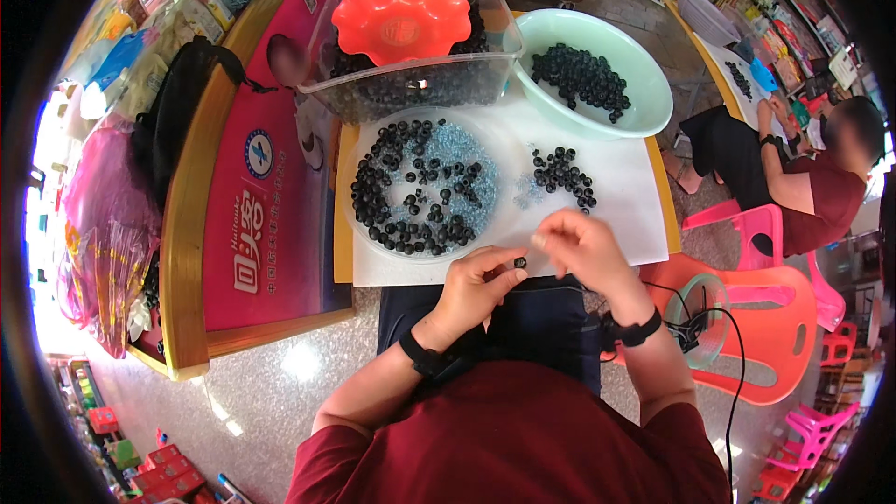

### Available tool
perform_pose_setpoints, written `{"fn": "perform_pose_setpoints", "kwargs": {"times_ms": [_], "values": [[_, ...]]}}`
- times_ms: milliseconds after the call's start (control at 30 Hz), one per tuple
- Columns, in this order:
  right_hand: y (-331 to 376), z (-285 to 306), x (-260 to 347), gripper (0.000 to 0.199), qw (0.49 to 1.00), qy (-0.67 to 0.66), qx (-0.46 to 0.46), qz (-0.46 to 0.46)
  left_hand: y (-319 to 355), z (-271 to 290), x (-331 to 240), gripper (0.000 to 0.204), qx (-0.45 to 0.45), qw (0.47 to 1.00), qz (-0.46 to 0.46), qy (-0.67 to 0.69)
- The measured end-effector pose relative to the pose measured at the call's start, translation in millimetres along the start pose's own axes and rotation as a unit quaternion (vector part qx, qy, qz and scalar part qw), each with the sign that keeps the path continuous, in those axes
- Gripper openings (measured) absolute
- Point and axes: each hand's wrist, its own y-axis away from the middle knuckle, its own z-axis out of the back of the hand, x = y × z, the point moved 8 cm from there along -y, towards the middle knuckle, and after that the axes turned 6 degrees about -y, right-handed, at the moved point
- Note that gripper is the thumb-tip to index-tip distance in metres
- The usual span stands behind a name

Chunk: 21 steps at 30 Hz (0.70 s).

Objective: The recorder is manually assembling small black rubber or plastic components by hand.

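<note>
left hand pinches small black ring at white board near edge; right hand fingers curled, contents unclear. risk: ring slips, drops to lap; grip is only fingertip-deep.

A pink-red banner with white lettering hangs left of the table.

Small black ring-shaped part pinched at left hand fingertips: too small to resolve detail. Right hand fingertips curled; contents, if any, not discernible. Clear rectangular plastic tub beyond the grip: contents largely hidden under orange scalloped plastic bowl.
</note>
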Motion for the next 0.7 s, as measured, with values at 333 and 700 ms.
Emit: {"fn": "perform_pose_setpoints", "kwargs": {"times_ms": [333,700], "values": [[-90.9,52.2,46.7,0.01,0.852,0.449,-0.156,0.22,-2.1,-3.7,-0.9,0.028,0.003,1.0,0.013,-0.013],[-66.5,43.5,48.4,0.012,0.864,0.485,-0.073,0.111,-1.5,-0.8,-3.4,0.027,0.016,0.999,0.009,-0.031]]}}
